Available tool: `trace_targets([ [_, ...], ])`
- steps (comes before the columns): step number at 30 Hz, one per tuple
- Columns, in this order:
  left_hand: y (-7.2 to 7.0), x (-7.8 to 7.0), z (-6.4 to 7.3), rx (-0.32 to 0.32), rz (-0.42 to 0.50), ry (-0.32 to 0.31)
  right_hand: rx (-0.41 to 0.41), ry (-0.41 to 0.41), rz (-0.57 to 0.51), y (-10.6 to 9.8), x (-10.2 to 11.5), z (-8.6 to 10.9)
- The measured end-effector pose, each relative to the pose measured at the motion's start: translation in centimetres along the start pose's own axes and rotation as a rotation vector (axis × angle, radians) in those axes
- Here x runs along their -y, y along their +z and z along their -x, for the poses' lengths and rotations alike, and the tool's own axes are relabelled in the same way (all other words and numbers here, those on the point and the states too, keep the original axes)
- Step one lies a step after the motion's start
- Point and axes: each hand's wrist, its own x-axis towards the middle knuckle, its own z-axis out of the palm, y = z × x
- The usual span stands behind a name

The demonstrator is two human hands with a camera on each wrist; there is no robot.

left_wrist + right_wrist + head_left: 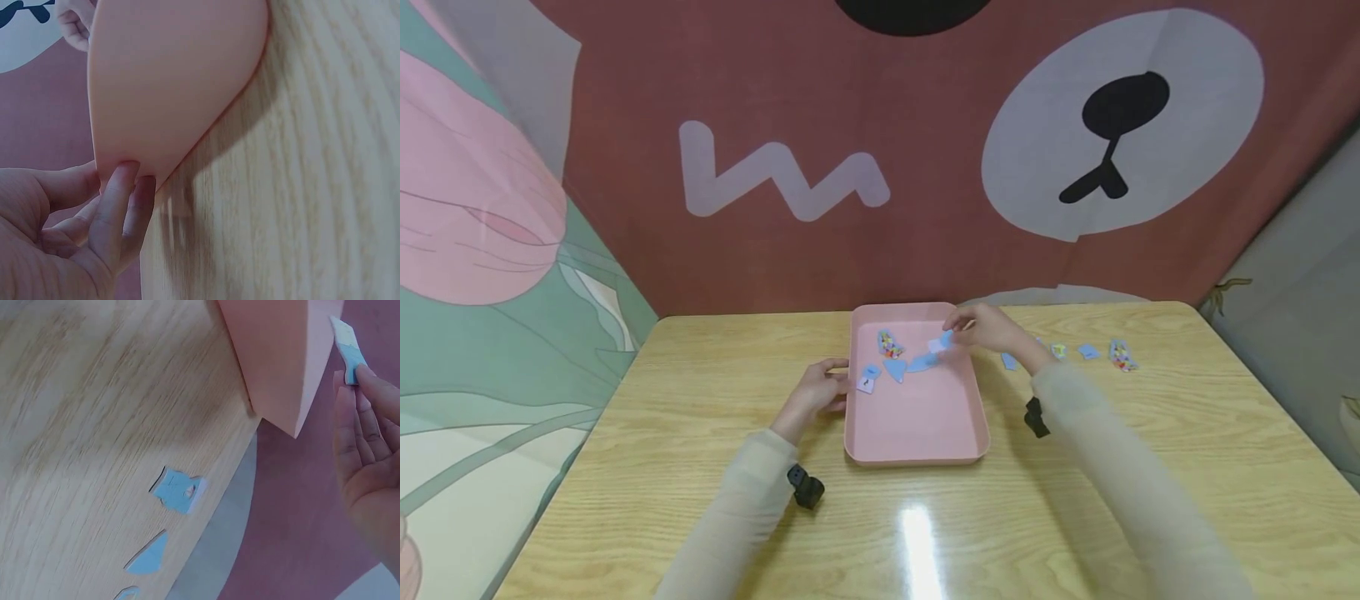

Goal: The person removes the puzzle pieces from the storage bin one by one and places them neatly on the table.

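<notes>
A pink tray (917, 425) stands on the table with several flat puzzle pieces in its far half. Among them are a multicoloured piece (890, 345), a blue triangular piece (895, 369) and a white piece with a dark mark (866, 385). My left hand (818, 387) grips the tray's left wall; in the left wrist view, fingers (111, 215) lie against its outer face. Over the tray's far right corner, my right hand (987, 327) pinches a blue-and-white puzzle piece (351, 353) between thumb and fingertips.
Right of the tray, more pieces lie on the wooden table (737, 375): a blue piece (1008, 362), another blue piece (1088, 352) and a multicoloured one (1122, 356). A printed brown curtain (850, 267) hangs behind the table's far edge.
</notes>
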Motion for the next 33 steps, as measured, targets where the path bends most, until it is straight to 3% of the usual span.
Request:
trace_targets([
  [12, 0.0, 0.1, -0.1, -0.003, 0.008, 0.000, -0.024, 0.137, -0.147, -2.1, -1.8, 2.9],
  [29, -0.1, 0.1, -0.1, -0.010, 0.019, -0.007, 0.009, 0.180, -0.134, -3.2, -4.7, 6.2],
  [33, -0.1, 0.2, 0.0, -0.010, 0.019, -0.003, 0.008, 0.116, -0.207, -3.2, -5.8, 6.8],
])
